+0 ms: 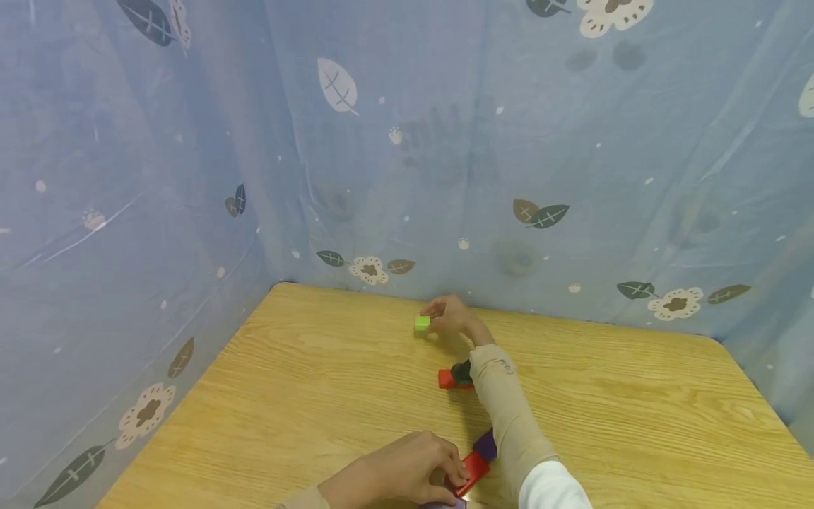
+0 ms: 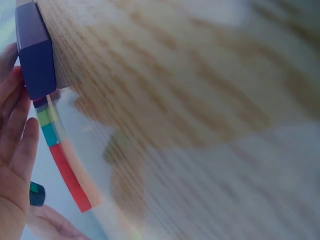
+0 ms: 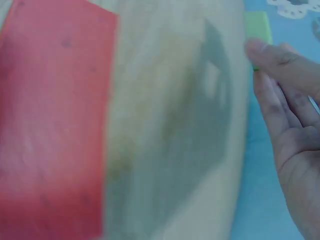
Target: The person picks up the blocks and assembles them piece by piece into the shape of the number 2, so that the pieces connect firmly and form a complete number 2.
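Far across the table, my right hand [image 1: 450, 316] pinches a small lime-green block [image 1: 422, 323]; the right wrist view shows its thumb against the block's face. My left hand [image 1: 407, 466] is low in the head view, its bent fingers on a red block [image 1: 472, 472] and its thumb at a purple block [image 1: 445, 504] cut off by the frame. A darker purple block [image 1: 485, 445] follows the red one, partly behind my right arm. In the left wrist view, a large purple block [image 2: 37, 55] stands beside my left fingers and hides part of their contact.
Another red block [image 1: 447, 379] bears a dark green-black piece [image 1: 461, 372] near my right sleeve. The left wrist view shows light green [image 2: 44, 116], teal [image 2: 49, 134] and red [image 2: 70, 177] blocks in a row. Blue patterned cloth [image 1: 445, 141] borders the wooden table [image 1: 331, 367].
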A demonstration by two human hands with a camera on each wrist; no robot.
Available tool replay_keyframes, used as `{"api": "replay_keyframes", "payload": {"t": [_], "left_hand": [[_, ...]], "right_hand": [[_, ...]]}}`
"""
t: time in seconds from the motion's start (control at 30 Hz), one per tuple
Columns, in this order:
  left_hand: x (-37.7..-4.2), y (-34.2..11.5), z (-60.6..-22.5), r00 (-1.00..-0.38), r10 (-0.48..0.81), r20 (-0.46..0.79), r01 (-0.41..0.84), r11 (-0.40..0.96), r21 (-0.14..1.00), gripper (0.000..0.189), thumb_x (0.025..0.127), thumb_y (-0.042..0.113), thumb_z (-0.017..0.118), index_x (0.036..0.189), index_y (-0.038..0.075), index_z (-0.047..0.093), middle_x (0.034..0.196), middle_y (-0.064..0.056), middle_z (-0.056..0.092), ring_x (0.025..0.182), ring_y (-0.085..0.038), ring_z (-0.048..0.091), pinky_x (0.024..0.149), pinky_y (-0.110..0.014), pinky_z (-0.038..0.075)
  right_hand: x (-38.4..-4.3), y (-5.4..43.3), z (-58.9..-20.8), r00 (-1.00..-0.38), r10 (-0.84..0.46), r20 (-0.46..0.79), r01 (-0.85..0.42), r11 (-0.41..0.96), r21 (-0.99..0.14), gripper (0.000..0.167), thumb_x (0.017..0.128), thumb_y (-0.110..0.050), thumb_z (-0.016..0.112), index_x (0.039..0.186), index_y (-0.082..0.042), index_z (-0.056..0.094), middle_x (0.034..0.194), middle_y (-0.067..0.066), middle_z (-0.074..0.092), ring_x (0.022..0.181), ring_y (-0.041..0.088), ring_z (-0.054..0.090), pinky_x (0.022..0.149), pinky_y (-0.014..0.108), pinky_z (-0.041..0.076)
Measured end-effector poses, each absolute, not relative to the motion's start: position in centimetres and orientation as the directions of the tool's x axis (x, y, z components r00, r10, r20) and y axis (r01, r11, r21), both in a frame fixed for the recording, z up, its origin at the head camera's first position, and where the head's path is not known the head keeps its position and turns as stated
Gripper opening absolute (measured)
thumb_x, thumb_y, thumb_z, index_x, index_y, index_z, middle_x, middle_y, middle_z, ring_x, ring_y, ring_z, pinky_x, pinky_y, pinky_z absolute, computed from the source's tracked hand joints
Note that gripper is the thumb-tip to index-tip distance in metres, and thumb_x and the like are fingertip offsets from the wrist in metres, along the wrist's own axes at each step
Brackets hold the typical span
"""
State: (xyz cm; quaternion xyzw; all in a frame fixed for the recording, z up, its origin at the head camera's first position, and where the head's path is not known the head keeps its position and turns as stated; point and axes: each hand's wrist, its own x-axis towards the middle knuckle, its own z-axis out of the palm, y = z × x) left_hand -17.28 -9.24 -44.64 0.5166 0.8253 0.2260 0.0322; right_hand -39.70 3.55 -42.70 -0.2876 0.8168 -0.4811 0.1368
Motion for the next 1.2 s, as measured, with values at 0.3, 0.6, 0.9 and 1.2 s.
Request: {"api": "replay_keyframes", "payload": {"t": [0.3,0.6,0.9,1.2], "left_hand": [[-17.2,-9.5,-44.6,-0.473,0.864,0.172,0.829,0.370,0.419,0.022,0.085,0.025,0.073,0.104,0.013,0.075,0.095,0.013,0.068,0.088,0.015,0.054,0.079,-0.003,0.040],[-17.2,-9.5,-44.5,-0.491,0.861,0.135,0.802,0.386,0.456,0.022,0.086,0.024,0.073,0.104,0.012,0.075,0.095,0.013,0.067,0.086,0.014,0.054,0.074,-0.003,0.041],[-17.3,-9.4,-44.4,-0.485,0.862,0.148,0.809,0.379,0.449,0.018,0.085,0.024,0.074,0.100,0.013,0.076,0.095,0.013,0.068,0.087,0.013,0.055,0.075,-0.002,0.040],[-17.1,-9.2,-44.5,-0.486,0.859,0.159,0.808,0.372,0.456,0.018,0.085,0.023,0.074,0.099,0.012,0.076,0.095,0.011,0.068,0.088,0.012,0.056,0.074,-0.002,0.040]], "right_hand": [[-39.5,4.4,-40.3,-0.809,-0.581,0.086,-0.317,0.310,-0.897,0.035,0.076,0.005,0.075,0.110,0.005,0.067,0.113,0.020,0.065,0.107,0.036,0.061,0.089,0.037,0.051],[-37.4,4.6,-39.0,-0.733,-0.660,0.163,-0.395,0.218,-0.893,0.034,0.075,0.010,0.074,0.108,0.006,0.067,0.113,0.020,0.066,0.105,0.034,0.062,0.088,0.035,0.052],[-35.1,4.5,-38.7,-0.625,-0.758,0.185,-0.428,0.135,-0.893,0.032,0.077,0.009,0.073,0.108,0.006,0.067,0.113,0.018,0.065,0.108,0.028,0.061,0.088,0.035,0.052],[-32.6,4.8,-39.1,-0.538,-0.828,0.156,-0.499,0.165,-0.851,0.031,0.077,0.009,0.070,0.107,0.002,0.068,0.113,0.014,0.064,0.111,0.027,0.058,0.087,0.034,0.052]]}}
